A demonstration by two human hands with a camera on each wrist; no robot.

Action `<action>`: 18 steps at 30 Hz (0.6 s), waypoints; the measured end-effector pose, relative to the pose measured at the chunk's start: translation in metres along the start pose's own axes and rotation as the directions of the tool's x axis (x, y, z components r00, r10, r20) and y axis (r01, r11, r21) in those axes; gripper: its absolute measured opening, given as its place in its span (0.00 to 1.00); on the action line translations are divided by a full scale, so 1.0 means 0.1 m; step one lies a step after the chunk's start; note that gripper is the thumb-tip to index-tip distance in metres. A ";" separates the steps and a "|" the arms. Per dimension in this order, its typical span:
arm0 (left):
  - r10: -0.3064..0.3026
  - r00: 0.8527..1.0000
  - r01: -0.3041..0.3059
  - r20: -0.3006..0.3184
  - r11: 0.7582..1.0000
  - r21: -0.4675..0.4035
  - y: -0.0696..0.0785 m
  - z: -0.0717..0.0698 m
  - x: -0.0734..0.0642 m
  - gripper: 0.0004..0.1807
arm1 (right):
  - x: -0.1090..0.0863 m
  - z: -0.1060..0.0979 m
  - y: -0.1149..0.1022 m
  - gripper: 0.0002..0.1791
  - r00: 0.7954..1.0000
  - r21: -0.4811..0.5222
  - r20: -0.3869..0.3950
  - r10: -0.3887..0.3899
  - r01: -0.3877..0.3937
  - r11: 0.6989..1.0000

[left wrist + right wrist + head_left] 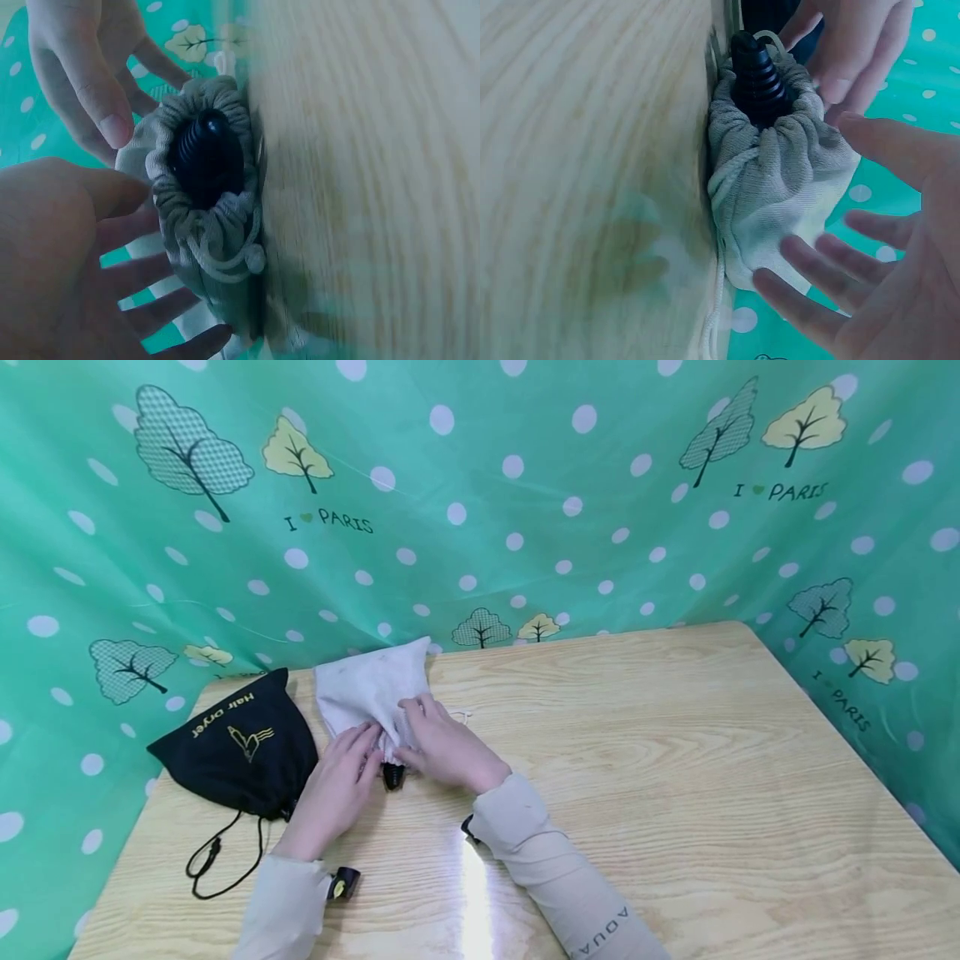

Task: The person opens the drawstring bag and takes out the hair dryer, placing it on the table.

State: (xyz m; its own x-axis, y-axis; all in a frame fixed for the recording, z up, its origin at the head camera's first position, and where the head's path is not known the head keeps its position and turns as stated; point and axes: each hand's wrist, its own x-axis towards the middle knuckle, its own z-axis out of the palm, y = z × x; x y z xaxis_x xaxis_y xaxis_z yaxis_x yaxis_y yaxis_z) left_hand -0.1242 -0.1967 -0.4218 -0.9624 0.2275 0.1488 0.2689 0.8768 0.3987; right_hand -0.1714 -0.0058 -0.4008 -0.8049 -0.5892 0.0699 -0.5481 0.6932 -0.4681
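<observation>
so, work looks to be at the gathered mouth of the grey drawstring bag (360, 689), out on the far left of the surface (675, 760), just right of the black bag (243, 756). left hand (337, 781) and right hand (450, 747) flank that mouth, fingers apart, neither clamped on anything; whether every fingertip touches cloth, i can't tell. the next move, i'd judge, calls for a pinch on the ruffled rim or the pale cord (731, 166). the bag's long axis runs near to far, mouth facing near, and the black ribbed tip (393, 776) pokes out that way too.
</observation>
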 end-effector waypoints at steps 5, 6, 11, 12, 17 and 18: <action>-0.036 0.998 0.033 -0.058 0.997 -0.065 -0.03 -0.02 0.02 0.29 | 0.02 0.05 0.01 0.44 0.998 0.031 -0.035 -0.044 0.045 0.998; -0.036 0.997 0.031 -0.064 0.997 -0.075 -0.03 -0.02 0.02 0.30 | 0.02 0.06 0.01 0.44 0.998 0.027 -0.037 -0.056 0.057 0.998; -0.034 0.999 0.030 -0.040 0.995 -0.098 -0.03 0.01 0.04 0.32 | 0.02 0.11 0.02 0.41 0.997 0.009 -0.028 -0.077 0.077 0.997; -0.038 0.999 0.035 -0.029 0.994 -0.099 -0.03 0.01 0.04 0.32 | 0.02 0.11 0.02 0.40 0.997 0.007 -0.021 -0.076 0.076 0.997; -0.054 0.998 0.055 0.014 0.995 -0.087 -0.03 0.03 0.06 0.30 | 0.03 0.13 0.02 0.34 0.997 0.002 0.047 -0.056 0.056 0.998; -0.051 0.999 0.053 0.016 0.995 -0.087 -0.03 0.03 0.06 0.29 | 0.03 0.13 0.02 0.33 0.997 0.000 0.064 -0.050 0.050 0.999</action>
State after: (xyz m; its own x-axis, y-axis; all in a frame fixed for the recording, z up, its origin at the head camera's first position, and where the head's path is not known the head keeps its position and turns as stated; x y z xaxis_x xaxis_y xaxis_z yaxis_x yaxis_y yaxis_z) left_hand -0.1312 -0.1962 -0.4250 -0.9754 0.1890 0.1133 0.2203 0.8475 0.4829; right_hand -0.1718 -0.0118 -0.4128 -0.7604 -0.6484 0.0372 -0.5877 0.6627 -0.4641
